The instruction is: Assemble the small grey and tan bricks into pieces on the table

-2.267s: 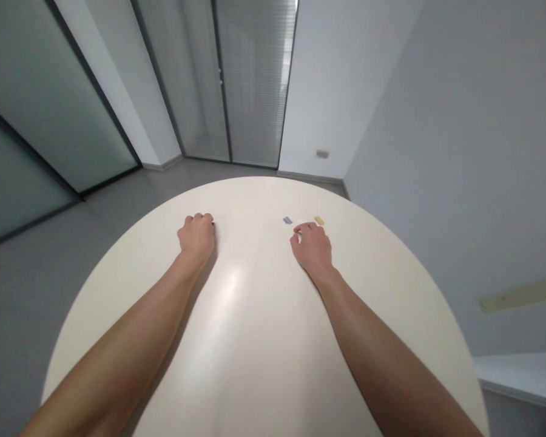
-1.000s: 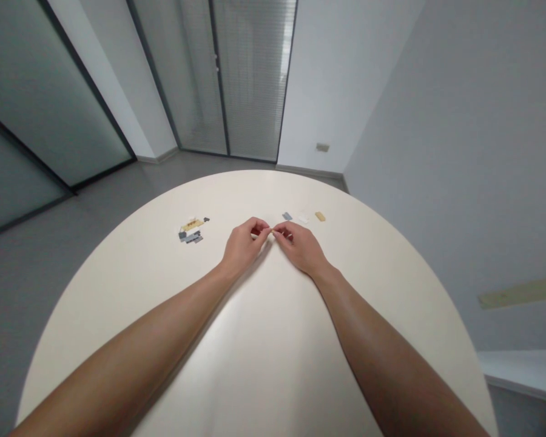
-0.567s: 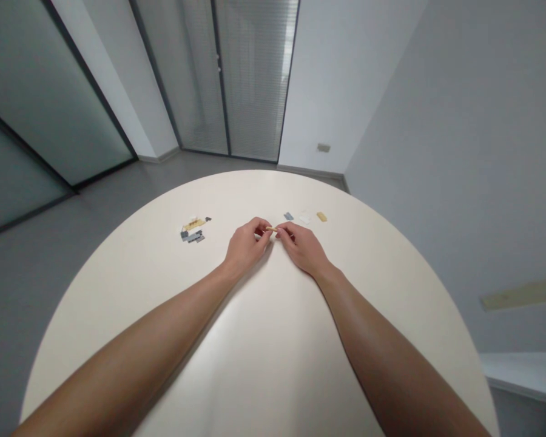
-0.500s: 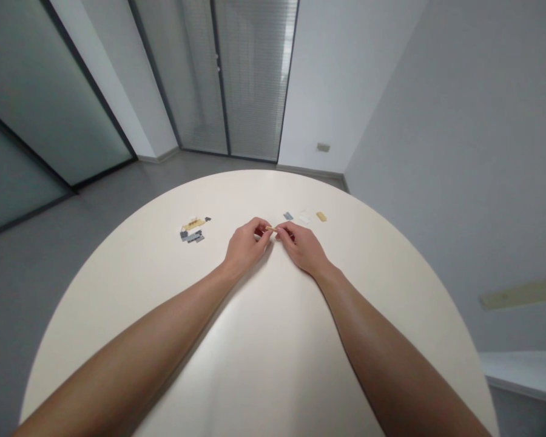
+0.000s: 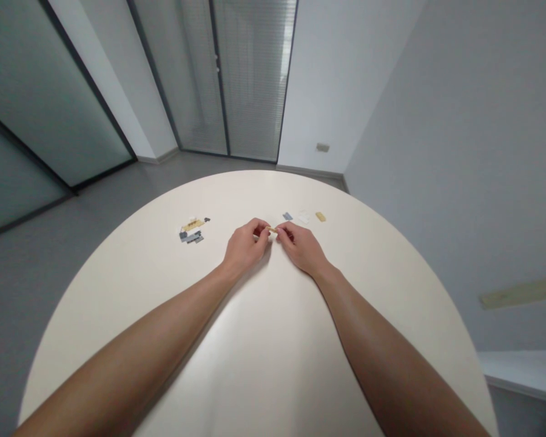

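Observation:
My left hand (image 5: 244,245) and my right hand (image 5: 299,245) meet over the middle of the round cream table (image 5: 255,352). Both pinch a small tan piece (image 5: 272,229) between their fingertips, fingers curled closed. A little pile of grey and tan pieces (image 5: 192,230) lies to the left of my left hand. Beyond my right hand lie a grey piece (image 5: 287,216), a white piece (image 5: 304,217) and a tan piece (image 5: 320,216) in a row.
The table's far edge curves just behind the loose pieces. Beyond it are grey floor, glass partitions with blinds (image 5: 250,79) and white walls. A low white ledge (image 5: 523,367) stands at the right.
My hands came together from apart: the left left the pile, the right left the row of pieces. Over the last half second they hold the tan piece almost still.

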{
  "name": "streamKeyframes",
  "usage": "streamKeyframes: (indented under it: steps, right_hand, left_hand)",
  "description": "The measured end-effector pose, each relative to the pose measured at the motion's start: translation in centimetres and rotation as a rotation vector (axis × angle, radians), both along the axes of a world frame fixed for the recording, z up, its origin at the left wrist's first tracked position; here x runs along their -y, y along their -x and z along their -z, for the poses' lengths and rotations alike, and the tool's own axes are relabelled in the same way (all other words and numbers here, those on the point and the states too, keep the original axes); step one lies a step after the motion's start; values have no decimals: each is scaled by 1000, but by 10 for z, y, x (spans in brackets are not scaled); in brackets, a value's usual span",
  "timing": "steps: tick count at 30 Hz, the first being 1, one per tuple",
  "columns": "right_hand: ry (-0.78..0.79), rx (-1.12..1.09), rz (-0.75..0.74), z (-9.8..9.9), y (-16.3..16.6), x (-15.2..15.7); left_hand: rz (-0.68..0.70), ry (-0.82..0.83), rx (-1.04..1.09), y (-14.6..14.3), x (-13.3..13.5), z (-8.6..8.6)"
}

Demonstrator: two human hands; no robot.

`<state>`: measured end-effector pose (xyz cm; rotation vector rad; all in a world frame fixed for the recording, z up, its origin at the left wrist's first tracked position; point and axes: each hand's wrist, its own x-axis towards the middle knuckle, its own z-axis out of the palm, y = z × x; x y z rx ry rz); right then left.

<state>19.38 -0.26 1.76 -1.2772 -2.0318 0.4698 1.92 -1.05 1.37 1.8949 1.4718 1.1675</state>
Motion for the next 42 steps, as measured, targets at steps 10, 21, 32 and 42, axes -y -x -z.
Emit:
streamKeyframes:
  steps: [10, 21, 32, 42]
  right_hand:
    - [16, -4, 17, -1, 0, 1]
    - [14, -26, 2, 0, -1, 1]
    - [1, -51, -21, 1, 0, 0]
    - [11, -71, -43, 3, 0, -2]
  left_hand:
    - [16, -12, 16, 0, -1, 2]
    - [42, -31, 21, 1, -2, 5]
    - [27, -21, 9, 2, -3, 5]
    - [31, -20, 23, 1, -4, 5]
